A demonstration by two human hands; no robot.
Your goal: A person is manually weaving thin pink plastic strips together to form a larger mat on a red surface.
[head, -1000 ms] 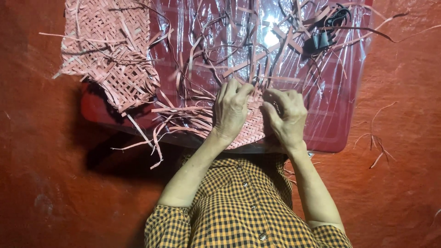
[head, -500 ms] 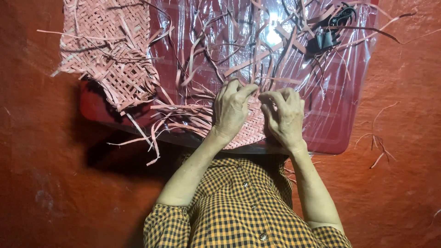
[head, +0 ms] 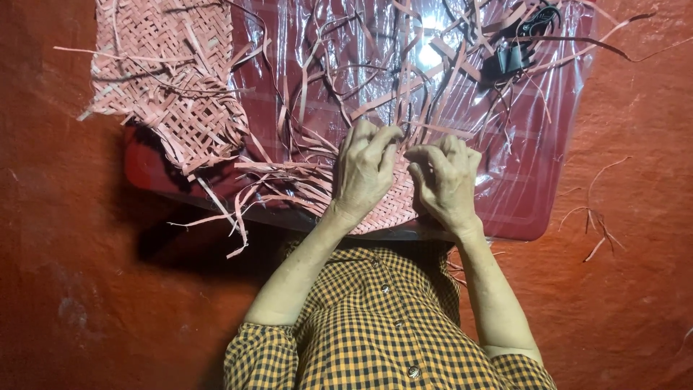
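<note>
A partly woven mat of pale flat strips [head: 393,206] lies at the near edge of a dark red board [head: 530,209] covered with clear plastic. My left hand [head: 364,170] presses on the weave with bent fingers that pinch loose strips. Close beside it, my right hand [head: 444,180] has its fingers curled on strips [head: 415,126] that run up and away from the weave. The part of the weave under both hands is hidden.
A larger woven piece [head: 170,87] with loose ends lies at the board's far left corner. Several loose strips sprawl over the plastic. A small black object [head: 516,54] sits at the far right. Stray strips [head: 595,231] lie on the red floor to the right.
Both hands stay on the weave with small finger shifts among the strips; my left fingers have spread a little. The view has shifted slightly.
</note>
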